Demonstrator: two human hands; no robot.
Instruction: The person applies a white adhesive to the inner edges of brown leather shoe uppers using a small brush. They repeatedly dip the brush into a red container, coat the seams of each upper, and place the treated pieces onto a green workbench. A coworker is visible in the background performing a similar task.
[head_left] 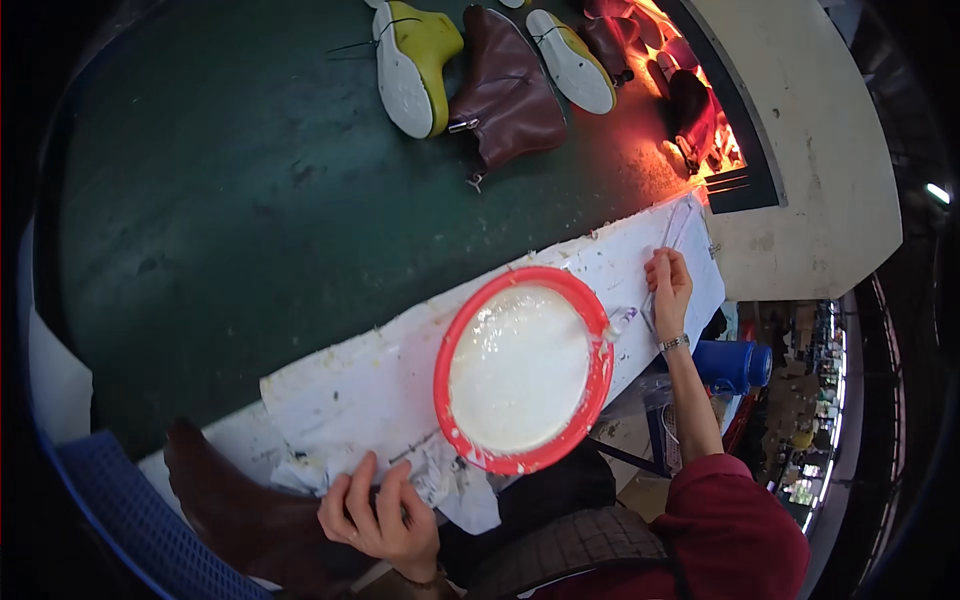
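Note:
My left hand [380, 515] hovers at or rests on the upper part of a dark brown boot [240, 505] at the lower left; its fingers are bent and spread, with nothing visible in them. Crumpled white paper or cloth [445, 485] lies just beyond those fingers. My right hand [668, 285] is closed in a pinch around a thin pale strip [682, 220] above the white-covered table edge. Between my hands sits a red-rimmed bowl [607, 395] of white, glue-like liquid. A small smeared brush-like thing [620, 322] touches its right rim.
A dark green conveyor belt [230, 240] carries a brown boot [505, 90] and yellow shoe forms with white soles [408, 90]. More boots glow orange inside a heated tunnel [700, 110] at upper right. A blue jug [730, 365] stands right; a blue basket [140, 520] borders the left.

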